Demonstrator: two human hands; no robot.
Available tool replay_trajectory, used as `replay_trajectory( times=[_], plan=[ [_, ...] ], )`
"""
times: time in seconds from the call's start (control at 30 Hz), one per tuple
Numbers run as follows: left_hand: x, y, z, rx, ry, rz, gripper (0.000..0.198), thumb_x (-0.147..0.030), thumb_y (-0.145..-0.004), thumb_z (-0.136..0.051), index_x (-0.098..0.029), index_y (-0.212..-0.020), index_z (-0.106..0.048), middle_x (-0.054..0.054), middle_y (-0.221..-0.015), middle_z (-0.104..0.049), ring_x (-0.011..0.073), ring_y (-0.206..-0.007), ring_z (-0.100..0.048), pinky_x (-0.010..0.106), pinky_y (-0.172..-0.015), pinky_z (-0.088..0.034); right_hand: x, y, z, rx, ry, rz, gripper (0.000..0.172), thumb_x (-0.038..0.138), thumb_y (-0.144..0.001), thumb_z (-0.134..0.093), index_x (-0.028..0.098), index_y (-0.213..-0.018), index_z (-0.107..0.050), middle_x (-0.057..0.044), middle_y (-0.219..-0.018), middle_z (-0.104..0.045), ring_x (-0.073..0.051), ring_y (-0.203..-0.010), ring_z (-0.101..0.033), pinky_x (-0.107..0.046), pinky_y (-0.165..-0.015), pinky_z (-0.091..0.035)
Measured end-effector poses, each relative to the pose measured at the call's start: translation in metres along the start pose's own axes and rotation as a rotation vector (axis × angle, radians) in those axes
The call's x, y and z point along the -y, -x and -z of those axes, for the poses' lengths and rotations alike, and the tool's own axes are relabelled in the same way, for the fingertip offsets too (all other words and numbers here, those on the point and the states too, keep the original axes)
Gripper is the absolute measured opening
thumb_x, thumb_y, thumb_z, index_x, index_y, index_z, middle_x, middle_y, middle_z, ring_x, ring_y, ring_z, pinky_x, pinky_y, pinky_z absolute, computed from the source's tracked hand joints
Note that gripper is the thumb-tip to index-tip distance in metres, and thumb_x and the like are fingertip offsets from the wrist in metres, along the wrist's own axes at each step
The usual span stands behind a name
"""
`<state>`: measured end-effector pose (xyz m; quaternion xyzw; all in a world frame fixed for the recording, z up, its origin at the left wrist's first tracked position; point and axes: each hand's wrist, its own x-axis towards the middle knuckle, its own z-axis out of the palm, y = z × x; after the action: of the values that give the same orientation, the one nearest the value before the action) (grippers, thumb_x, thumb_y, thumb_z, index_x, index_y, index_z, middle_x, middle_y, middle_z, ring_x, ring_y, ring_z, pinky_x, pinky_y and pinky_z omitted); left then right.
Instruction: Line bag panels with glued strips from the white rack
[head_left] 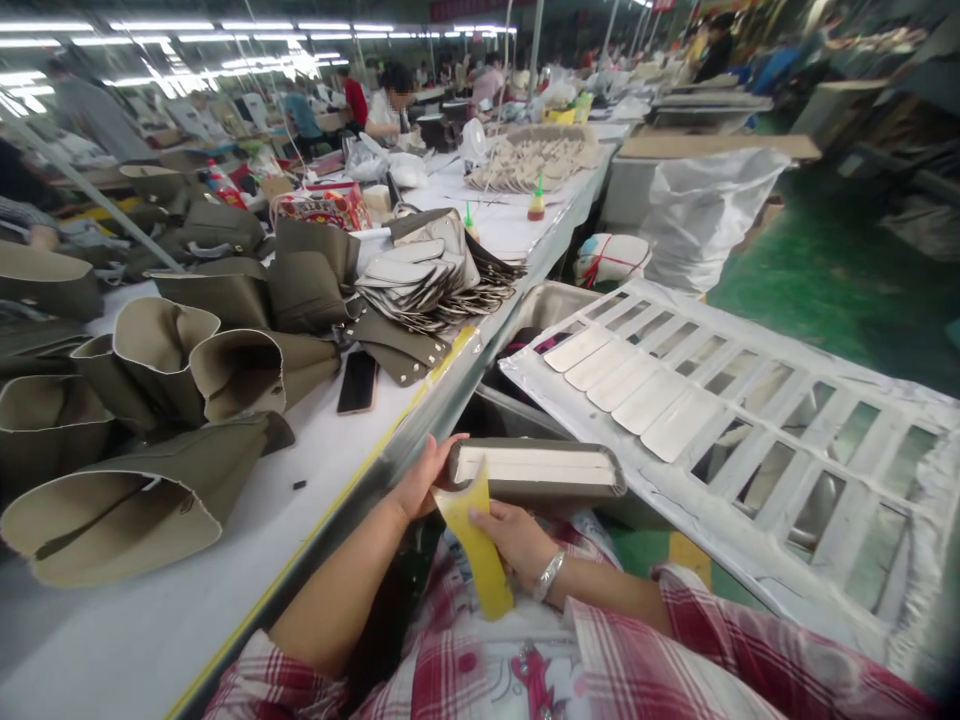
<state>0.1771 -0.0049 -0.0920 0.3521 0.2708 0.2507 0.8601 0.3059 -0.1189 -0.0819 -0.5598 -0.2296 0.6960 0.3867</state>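
Observation:
My left hand (424,482) is closed on the left end of a dark olive bag piece (540,490), its thumb along the top edge. Two pale bands run along the face of the piece that shows. My right hand (519,540) grips a curved, flexible yellow strip (491,570) between thumb and fingers. The strip's upper end touches or overlaps the left end of the bag piece, close to my left fingers; whether it is tucked in I cannot tell. Both hands are above my lap, beside the table edge.
Olive bag bodies (142,500) and a pile of flaps (420,275) crowd the white table (292,540), along with a phone (358,383). On my right a white slatted rack (787,440) carries several pale pieces (637,390). Glue bottles (536,203) stand farther back.

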Motion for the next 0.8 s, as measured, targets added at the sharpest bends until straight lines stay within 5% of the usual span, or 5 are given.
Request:
replay_trajectory(
  times=[0.07, 0.27, 0.43, 0.8],
  plan=[
    [0.003, -0.001, 0.003, 0.018, 0.091, -0.019, 0.072, -0.071, -0.081, -0.028, -0.025, -0.135, -0.039, 0.008, -0.124, -0.055, 0.0252, -0.108, -0.055, 0.036, -0.092, -0.043, 0.000, -0.003, -0.004, 0.048, -0.015, -0.039, 0.030, 0.043, -0.076, -0.060, 0.013, -0.077, -0.059, 0.001, -0.054, -0.056, -0.007, -0.039, -0.044, -0.016, -0.033, -0.026],
    [0.015, -0.005, 0.012, 0.007, 0.184, -0.070, 0.079, -0.077, -0.075, -0.031, -0.021, -0.128, -0.048, 0.008, -0.133, -0.048, 0.0282, -0.121, -0.045, 0.038, -0.100, -0.036, 0.003, -0.008, -0.010, 0.158, -0.197, -0.119, 0.029, 0.041, -0.076, -0.060, 0.015, -0.088, -0.063, -0.006, -0.080, -0.068, -0.013, -0.062, -0.062, -0.019, -0.045, -0.046],
    [0.022, -0.011, 0.002, -0.108, 0.018, -0.197, 0.071, -0.072, -0.078, -0.036, -0.023, -0.128, -0.046, 0.006, -0.132, -0.048, 0.0265, -0.116, -0.048, 0.034, -0.097, -0.040, 0.002, -0.015, -0.008, 0.175, -0.257, -0.133, 0.040, 0.049, -0.068, -0.066, 0.014, -0.088, -0.063, -0.008, -0.079, -0.069, -0.015, -0.060, -0.063, -0.020, -0.045, -0.048],
    [0.015, -0.025, -0.009, -0.385, -0.335, -0.135, 0.057, -0.062, -0.088, -0.026, -0.021, -0.115, -0.054, 0.006, -0.110, -0.061, 0.0204, -0.104, -0.055, 0.029, -0.093, -0.041, 0.006, -0.026, 0.010, 0.250, -0.367, -0.228, 0.058, 0.060, -0.051, -0.074, 0.012, -0.082, -0.063, -0.007, -0.073, -0.068, -0.016, -0.061, -0.065, -0.021, -0.050, -0.050]
  ],
)
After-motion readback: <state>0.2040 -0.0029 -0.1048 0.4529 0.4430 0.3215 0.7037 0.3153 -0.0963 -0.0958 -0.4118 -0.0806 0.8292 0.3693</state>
